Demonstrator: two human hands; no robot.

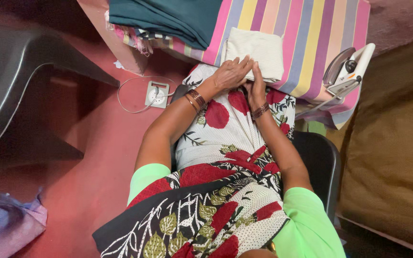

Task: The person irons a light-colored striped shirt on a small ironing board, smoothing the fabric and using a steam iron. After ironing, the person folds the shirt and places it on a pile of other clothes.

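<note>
Fig.: You're seated at the striped surface (pixel 311 28), pressing the folded cream cloth (pixel 259 48) at its near edge. L hand (pixel 233 72) is lying flat, fingers (pixel 243 63) spread on the cloth's near corner; R hand (pixel 256 86) is gripping the cloth's edge just beside it. Step, as judged: squaring the fold. Iron (pixel 349 70) is resting at the right edge; teal fabric (pixel 168 16) is lying apart.

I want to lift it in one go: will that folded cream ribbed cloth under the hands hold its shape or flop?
The folded cream ribbed cloth is probably soft and floppy; its corner bends under the left hand and right hand. It looks light. Lying on the striped cloth-covered table, it would likely slide, not roll.
</note>
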